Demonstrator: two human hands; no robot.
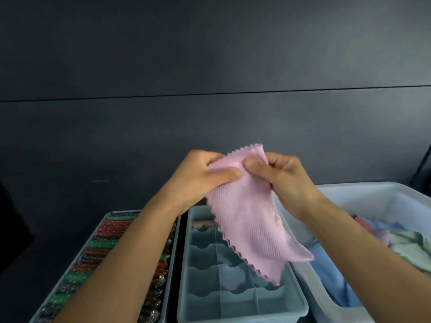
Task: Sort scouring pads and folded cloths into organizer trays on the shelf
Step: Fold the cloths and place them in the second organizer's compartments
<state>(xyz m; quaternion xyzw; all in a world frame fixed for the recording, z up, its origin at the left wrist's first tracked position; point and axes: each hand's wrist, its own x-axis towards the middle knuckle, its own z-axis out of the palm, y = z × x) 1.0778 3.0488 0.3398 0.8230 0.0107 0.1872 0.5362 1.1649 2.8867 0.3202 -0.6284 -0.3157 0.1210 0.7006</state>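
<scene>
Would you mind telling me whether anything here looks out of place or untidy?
Nothing is spilled or damaged. The only untidy spot is the white bin on the right, where loose cloths lie crumpled in a heap. The pink cloth, pinched by the left hand and right hand, hangs unfolded over the divided tray.

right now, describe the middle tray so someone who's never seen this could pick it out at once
Three containers sit in a row below the dark wall. The middle tray lies under the pink cloth held by the left hand and right hand. Pale blue-grey, it shows wavy dividers and mostly empty compartments, unlike the pad-packed left tray and the cloth-filled white bin.
</scene>
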